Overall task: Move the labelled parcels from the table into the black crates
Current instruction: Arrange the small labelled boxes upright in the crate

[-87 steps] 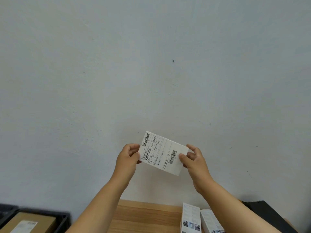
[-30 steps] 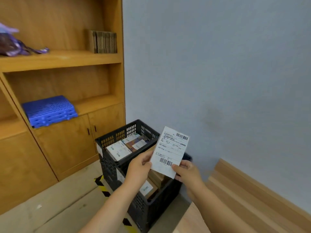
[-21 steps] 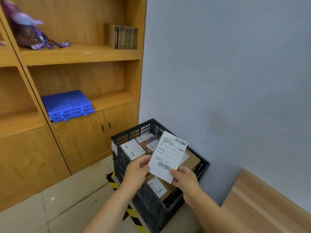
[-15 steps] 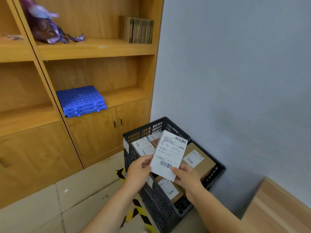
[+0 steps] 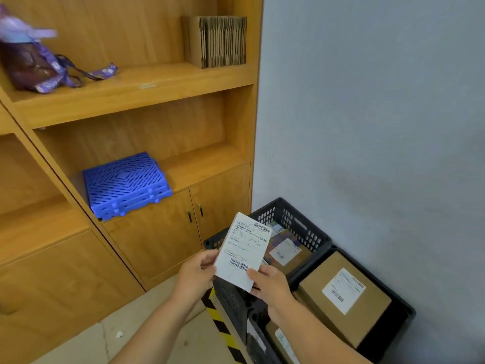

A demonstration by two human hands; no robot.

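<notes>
Purple bag (image 5: 29, 61): at ten o'clock, on the upper shelf (image 5: 131, 93) of the wooden shelving.
Cardboard stack (image 5: 216, 40): at twelve o'clock, flattened sheets standing on edge on the same shelf.
Blue grids (image 5: 126, 185): at nine o'clock, stacked flat on the lower shelf above the cupboard doors (image 5: 194, 219).
Left hand (image 5: 195, 274): at six o'clock, fingers curled round the left edge of the white parcel (image 5: 242, 252).
White parcel: labelled face toward the camera, barcodes visible, held in the air above the near rim of the far crate (image 5: 291, 219).
Right hand (image 5: 273, 283): thumb on the parcel's lower right corner, fingers clamped behind it.
Far crate: at four o'clock, black, holding several labelled parcels.
Near crate (image 5: 399, 319): at five o'clock, touching the far crate, against the grey wall (image 5: 380, 114).
Brown box (image 5: 343, 298): lies in the near crate, white label facing up.
Hazard tape (image 5: 223, 329): yellow and black stripes on the floor beside the crates.
</notes>
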